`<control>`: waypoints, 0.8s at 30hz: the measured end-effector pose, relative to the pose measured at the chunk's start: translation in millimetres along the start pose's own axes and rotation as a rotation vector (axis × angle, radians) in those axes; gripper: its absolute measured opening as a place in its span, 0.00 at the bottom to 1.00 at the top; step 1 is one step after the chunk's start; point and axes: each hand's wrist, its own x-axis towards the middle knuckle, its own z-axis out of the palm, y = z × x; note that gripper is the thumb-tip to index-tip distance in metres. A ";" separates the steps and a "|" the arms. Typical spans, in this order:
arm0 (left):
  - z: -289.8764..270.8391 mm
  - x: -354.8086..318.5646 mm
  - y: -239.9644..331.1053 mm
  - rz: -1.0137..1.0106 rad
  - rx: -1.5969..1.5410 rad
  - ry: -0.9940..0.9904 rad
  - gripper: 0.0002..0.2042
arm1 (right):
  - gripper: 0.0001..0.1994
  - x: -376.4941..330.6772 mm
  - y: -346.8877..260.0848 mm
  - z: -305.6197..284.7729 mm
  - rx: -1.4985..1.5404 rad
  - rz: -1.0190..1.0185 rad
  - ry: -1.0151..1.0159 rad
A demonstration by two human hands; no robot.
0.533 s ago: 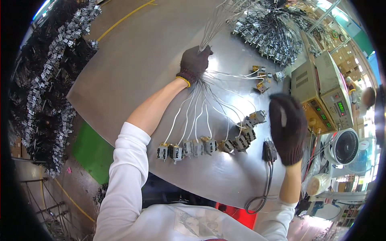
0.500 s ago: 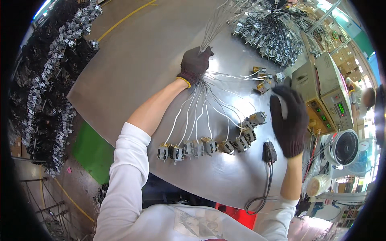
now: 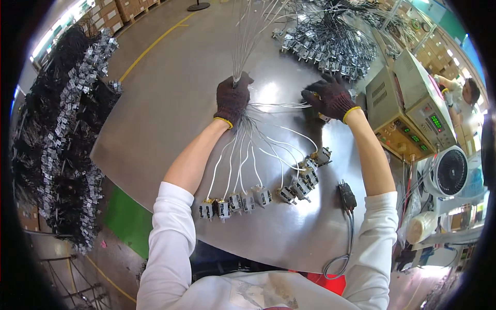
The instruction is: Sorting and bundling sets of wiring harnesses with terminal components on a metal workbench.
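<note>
My left hand (image 3: 232, 99), in a dark knit glove with a yellow cuff edge, is closed round a bundle of thin wires (image 3: 243, 46). The wires fan out above the fist and spread below it. White leads (image 3: 230, 168) run from it to several small grey box-shaped electrical parts (image 3: 247, 201) lying in a curved row on the metal table. More leads stretch right to a small group of parts. My gloved right hand (image 3: 333, 98) is over that group, thumb apart from the bent fingers. It hides most of them; one part (image 3: 324, 118) peeks out below.
A black plug (image 3: 347, 195) with a looped cord lies near the right edge of the metal table (image 3: 155, 134). Beside it are test instruments with green displays (image 3: 413, 121) and a fan (image 3: 450, 172). Piled wired parts (image 3: 330, 49) sit at the far right. Another person (image 3: 457, 101) is beyond.
My right hand has moved away from above the plug, up and left, onto the small group of parts. My left hand keeps its hold on the wires. The whole view has shifted slightly.
</note>
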 end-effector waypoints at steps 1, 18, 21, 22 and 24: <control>-0.6 -0.2 2.3 0.004 0.002 0.000 0.21 | 0.23 -5.4 11.0 0.0 0.030 -0.089 -0.056; -15.6 -0.3 6.4 0.063 0.100 0.007 0.18 | 0.17 -101.8 -69.9 -24.2 0.317 -0.057 -0.036; -13.4 -1.3 4.2 0.083 0.100 0.105 0.18 | 0.18 -109.2 -84.0 -28.3 0.579 0.055 0.115; -7.7 -1.3 -1.6 0.082 0.092 0.082 0.18 | 0.17 -119.1 -83.4 -26.9 0.640 0.063 0.205; -10.0 0.0 -7.6 0.073 0.084 0.086 0.18 | 0.18 -118.3 -85.9 -18.2 0.667 0.133 0.202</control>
